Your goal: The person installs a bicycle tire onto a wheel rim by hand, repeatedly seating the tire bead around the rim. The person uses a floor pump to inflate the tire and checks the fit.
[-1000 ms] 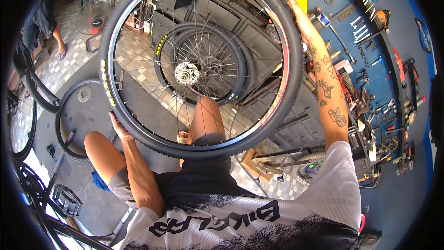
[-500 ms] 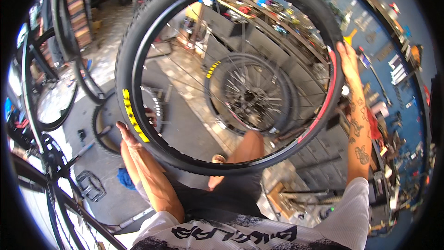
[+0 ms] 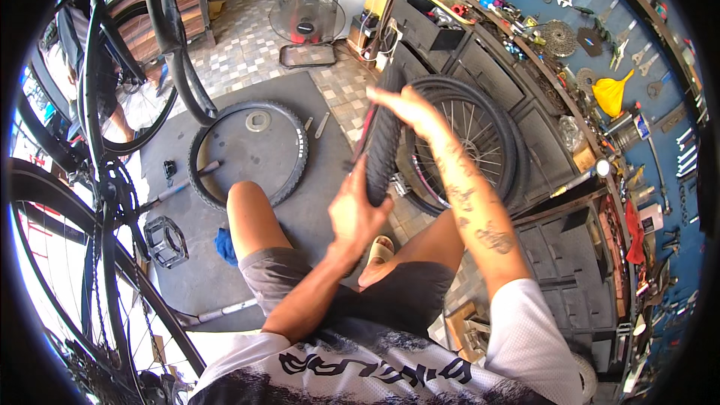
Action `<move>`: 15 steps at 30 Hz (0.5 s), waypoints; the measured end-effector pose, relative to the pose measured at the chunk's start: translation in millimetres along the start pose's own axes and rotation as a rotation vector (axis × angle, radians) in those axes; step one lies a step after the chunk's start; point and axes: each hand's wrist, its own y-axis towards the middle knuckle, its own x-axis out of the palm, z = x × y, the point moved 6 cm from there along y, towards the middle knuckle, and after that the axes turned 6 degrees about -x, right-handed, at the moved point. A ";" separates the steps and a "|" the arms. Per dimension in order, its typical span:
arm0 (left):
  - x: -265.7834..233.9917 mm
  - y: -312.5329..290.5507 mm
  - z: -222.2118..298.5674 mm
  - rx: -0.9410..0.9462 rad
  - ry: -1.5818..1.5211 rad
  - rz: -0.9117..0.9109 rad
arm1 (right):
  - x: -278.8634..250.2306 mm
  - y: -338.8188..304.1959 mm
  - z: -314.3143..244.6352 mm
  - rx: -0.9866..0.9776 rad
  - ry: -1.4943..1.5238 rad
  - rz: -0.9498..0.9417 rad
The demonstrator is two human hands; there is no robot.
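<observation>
Between my knees I see a bicycle wheel [image 3: 384, 146] turned nearly edge-on, its knobbly black tyre facing me and a strip of red rim at its left side. My left hand [image 3: 358, 214] grips the tyre's near lower end, thumb to the right and fingers along the left. Higher up, my right hand [image 3: 409, 111] reaches across the tread at the far end, its fingers over the tyre toward the rim. That hand is slightly blurred. Most of the spokes and the hub are hidden by the edge-on view.
A loose tyre [image 3: 289, 187] lies on the grey mat [image 3: 232, 262], near a pedal [image 3: 165, 241] and a blue cloth [image 3: 225, 246]. More wheels [image 3: 510, 150] lean against dark drawers [image 3: 491, 67] at right. A bicycle frame [image 3: 112, 180] stands left; a fan [image 3: 306, 26] is beyond.
The wheel has turned from broadside to nearly edge-on and come lower. My left hand has moved right onto the tyre's near end; my right hand has moved left to its far end.
</observation>
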 end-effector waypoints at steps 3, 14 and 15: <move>60.1 -12.6 -11.8 -0.085 -0.003 -0.130 | 32.1 7.2 48.6 -0.008 -0.003 0.244; -39.9 147.2 -36.2 0.568 0.462 0.005 | 36.5 -33.9 28.9 -0.060 -0.255 -0.006; -39.8 163.2 -30.1 0.618 0.542 -0.061 | 32.7 -38.1 24.2 -0.096 -0.252 -0.036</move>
